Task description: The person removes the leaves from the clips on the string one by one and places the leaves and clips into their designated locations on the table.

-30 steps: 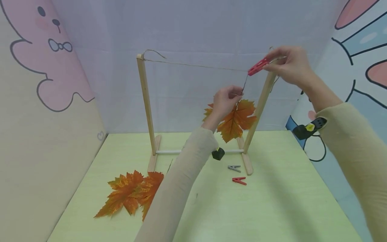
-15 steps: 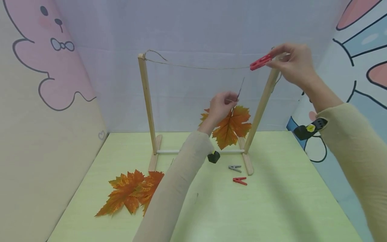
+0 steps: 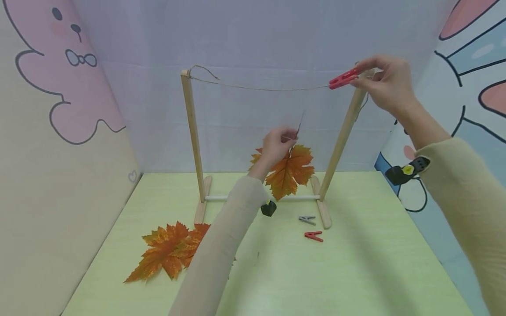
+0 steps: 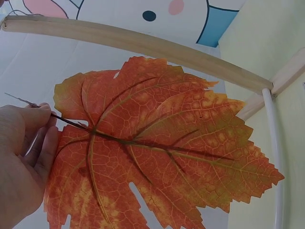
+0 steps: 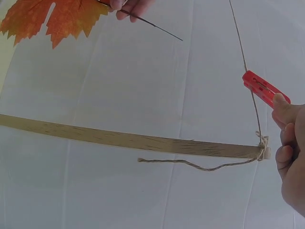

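Observation:
My left hand (image 3: 276,145) pinches the dark stem of an orange artificial maple leaf (image 3: 291,172), which hangs below the fingers. The left wrist view shows the leaf's veined face (image 4: 157,138) with the stem between thumb and fingers. My right hand (image 3: 389,83) pinches the end of a red clothespin (image 3: 343,79) near the top of the right post. In the right wrist view the clothespin's nose overlaps the twine (image 5: 242,52), close to the knot. The stem's free tip stands apart from the clothespin, lower and to the left.
A wooden frame with a left post (image 3: 191,136) and right post (image 3: 341,145) carries the twine. A grey clothespin (image 3: 307,220) and another red clothespin (image 3: 313,236) lie near its right foot. More maple leaves (image 3: 162,252) lie at the table's left, partly behind my left sleeve.
My left hand has moved down and left with the leaf, and the stem has come away from the red clothespin. My right hand has risen slightly with the clothespin.

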